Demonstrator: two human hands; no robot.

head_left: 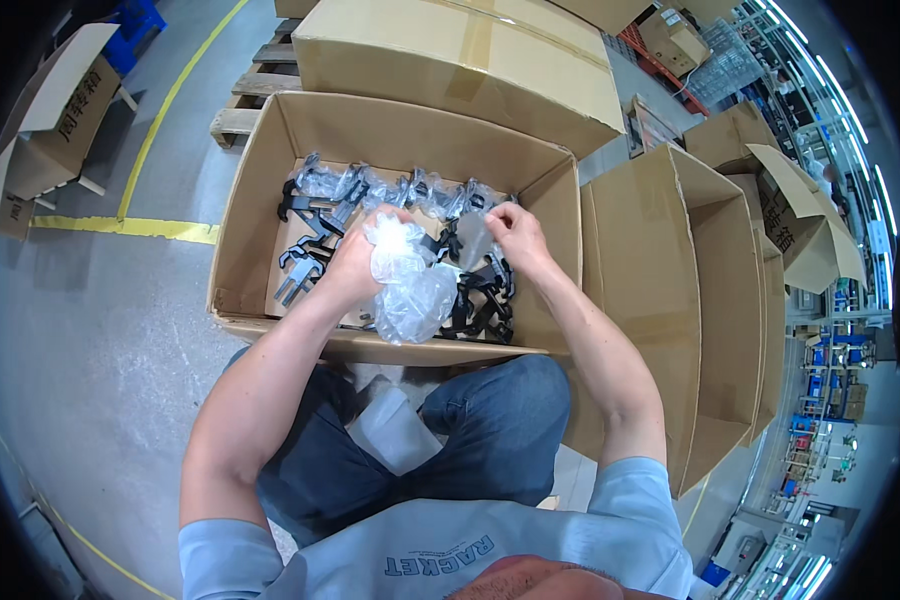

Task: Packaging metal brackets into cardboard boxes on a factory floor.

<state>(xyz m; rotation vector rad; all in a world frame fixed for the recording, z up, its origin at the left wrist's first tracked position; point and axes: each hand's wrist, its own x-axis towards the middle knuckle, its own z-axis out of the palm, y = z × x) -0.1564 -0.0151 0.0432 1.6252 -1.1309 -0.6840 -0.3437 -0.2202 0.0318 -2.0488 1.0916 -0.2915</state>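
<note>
Over the open cardboard box [250, 240] in front of your knees, both your hands are at work among bagged black plastic parts. Your left hand [355, 262] is closed on a bundle of crumpled clear plastic bags [410, 285], which hangs from your fingers down toward the near wall of the box. Your right hand [515, 232] pinches the top edge of another clear bag [473, 238] between thumb and fingertips, just above the black plastic brackets [480, 300] that lie on the box floor to the right. More bagged brackets [390, 188] sit in a row along the far wall, and a few loose ones [305, 255] lie to the left. The risk, as I judge it, is the slack film: the hanging bundle could snag on a bracket prong and drag parts out of order, or tear. Your right pinch looks light, so that bag could slip and drop its part among the others. A flat white bag [395, 430] also lies between your legs on the floor.
</note>
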